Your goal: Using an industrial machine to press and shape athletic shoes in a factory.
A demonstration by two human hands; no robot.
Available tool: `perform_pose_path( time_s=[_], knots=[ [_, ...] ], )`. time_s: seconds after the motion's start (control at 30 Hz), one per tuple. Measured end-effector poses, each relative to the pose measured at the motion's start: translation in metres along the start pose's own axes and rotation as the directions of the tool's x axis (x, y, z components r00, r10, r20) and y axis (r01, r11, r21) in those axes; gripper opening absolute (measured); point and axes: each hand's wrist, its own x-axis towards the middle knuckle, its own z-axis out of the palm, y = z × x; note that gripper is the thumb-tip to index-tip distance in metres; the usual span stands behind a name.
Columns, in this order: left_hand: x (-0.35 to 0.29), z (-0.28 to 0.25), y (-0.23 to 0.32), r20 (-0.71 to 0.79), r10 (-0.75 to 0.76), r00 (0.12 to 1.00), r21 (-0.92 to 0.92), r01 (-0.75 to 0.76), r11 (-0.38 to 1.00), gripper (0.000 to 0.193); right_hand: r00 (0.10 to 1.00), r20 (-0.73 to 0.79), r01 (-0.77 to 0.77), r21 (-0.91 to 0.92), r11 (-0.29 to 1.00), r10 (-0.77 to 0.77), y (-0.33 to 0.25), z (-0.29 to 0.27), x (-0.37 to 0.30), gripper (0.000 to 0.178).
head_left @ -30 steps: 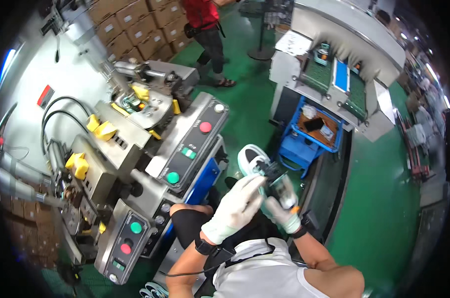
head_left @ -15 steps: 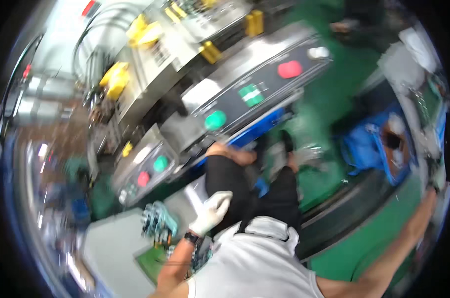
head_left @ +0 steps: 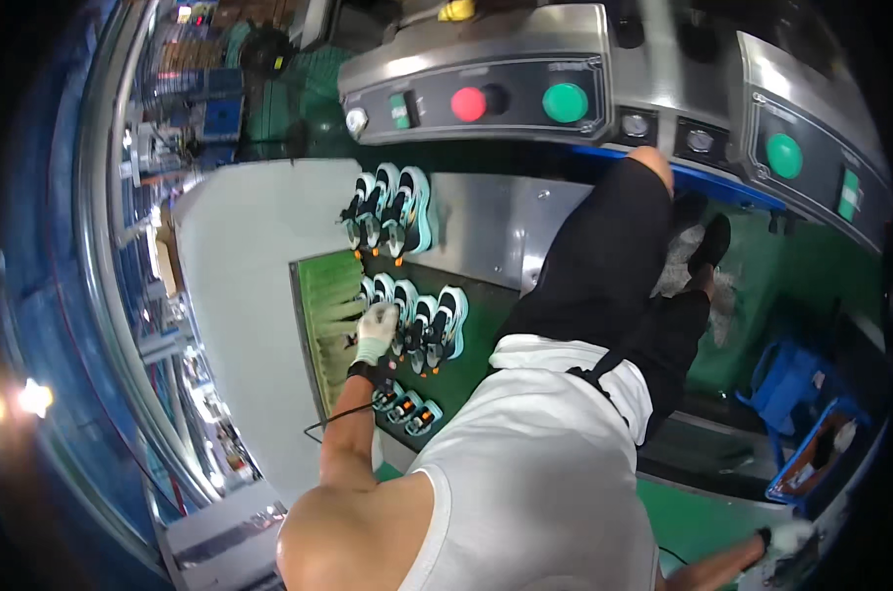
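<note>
- Shoes (head_left: 447, 323) sit close together on the green belt (head_left: 484, 307); a careless reach could knock neighbours askew.
- Left hand (head_left: 376, 325), fingers bunched, is at the belt's middle row, grip unclear; a loose pinch could slip.
- Right hand (head_left: 789, 537), well away from the belt: cannot tell its state.

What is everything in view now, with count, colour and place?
Sports shoes: at least ten, black and turquoise, left of centre
Control panels: two, black and silver, top
Round buttons: three, one red, two green, on panels
Gauges: two, pale, between panels
Machine housing: one, pale grey, left
Cart: one, blue, right
Floor: one, green, right
Background equipment: uncountable, mixed, upper left
Top and shorts: one each, white and black, centre
Left hand: one, white glove, at shoes
Right hand: one, white glove, lower right
</note>
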Motion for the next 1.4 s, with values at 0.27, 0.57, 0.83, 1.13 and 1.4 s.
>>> perform_pose_path(
  time_s=[0.27, 0.57, 0.83, 1.13, 1.4],
  knots=[
    [-0.021, 0.081, 0.023, 0.364, -0.165, 0.917, 0.238, 0.08, 0.968, 0.054, 0.625, 0.398, -0.742, 0.57, -0.353, -0.672, -0.293, -0.33, -0.144, 0.055],
    [-0.003, 0.002, 0.14, 0.175, 0.355, 0.918, -0.825, -0.06, 0.562, 0.06, 0.142, -0.467, -0.486, 0.735, -0.472, -0.873, -0.341, -0.663, -0.152, 0.056],
    [0.072, -0.1, 0.274, -0.084, 0.973, 0.217, -0.852, -0.522, 0.043, 0.067, -0.268, -0.926, -0.94, 0.312, -0.137, -0.267, -0.364, -0.723, -0.166, 0.055],
    [0.159, -0.163, 0.354, -0.411, 0.892, 0.189, -0.202, -0.973, 0.113, 0.042, 0.202, -0.288, -0.937, 0.22, -0.27, -0.936, -0.285, -0.724, -0.127, 0.036],
    [0.201, -0.166, 0.426, -0.402, 0.887, 0.226, -0.121, -0.974, 0.193, 0.033, 0.257, -0.372, -0.877, 0.298, -0.377, -0.892, -0.303, -0.609, -0.137, 0.058]
  ],
)
